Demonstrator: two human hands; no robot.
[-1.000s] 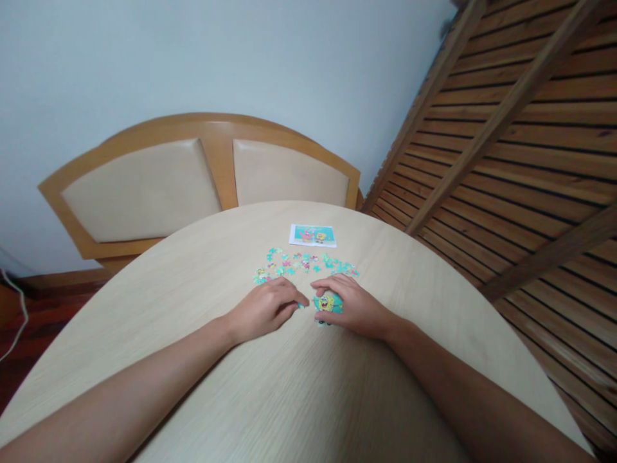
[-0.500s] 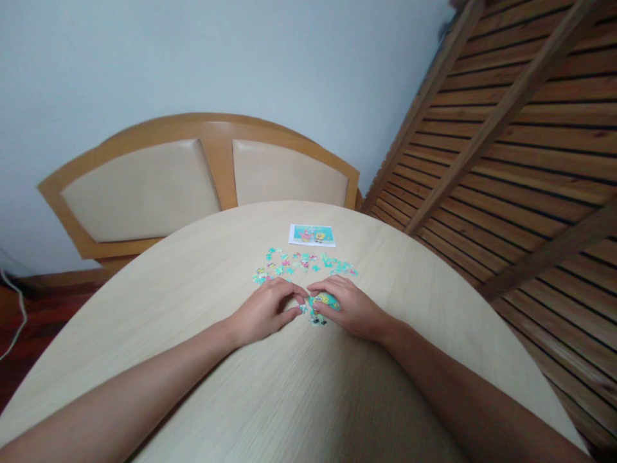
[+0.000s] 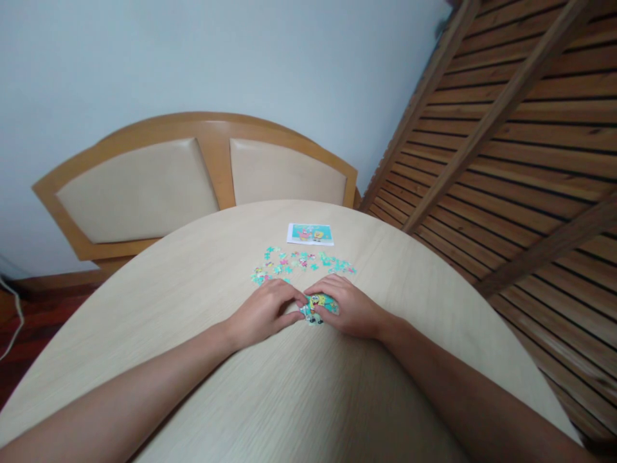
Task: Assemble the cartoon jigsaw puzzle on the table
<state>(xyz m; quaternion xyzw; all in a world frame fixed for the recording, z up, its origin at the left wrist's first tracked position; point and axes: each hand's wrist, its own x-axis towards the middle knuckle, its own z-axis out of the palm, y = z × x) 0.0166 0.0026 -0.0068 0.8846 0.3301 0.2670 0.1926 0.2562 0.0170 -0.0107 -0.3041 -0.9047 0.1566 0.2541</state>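
A small joined patch of puzzle pieces (image 3: 319, 307), teal with a yellow cartoon figure, lies on the round pale wooden table (image 3: 299, 386). My left hand (image 3: 263, 313) has its fingers curled and pinches a small piece against the patch's left edge. My right hand (image 3: 351, 308) curls over the patch from the right and holds it down. Several loose teal and pink pieces (image 3: 299, 264) are scattered just beyond both hands. A small reference picture card (image 3: 310, 234) lies farther back.
A wooden bench back with two beige cushioned panels (image 3: 193, 180) curves behind the table. A slatted wooden wall (image 3: 520, 141) rises on the right. A white cable (image 3: 14, 315) hangs at the far left over a dark floor.
My left hand has slid right until its fingertips meet the joined patch. My right hand has closed further over the patch, which shifted slightly left.
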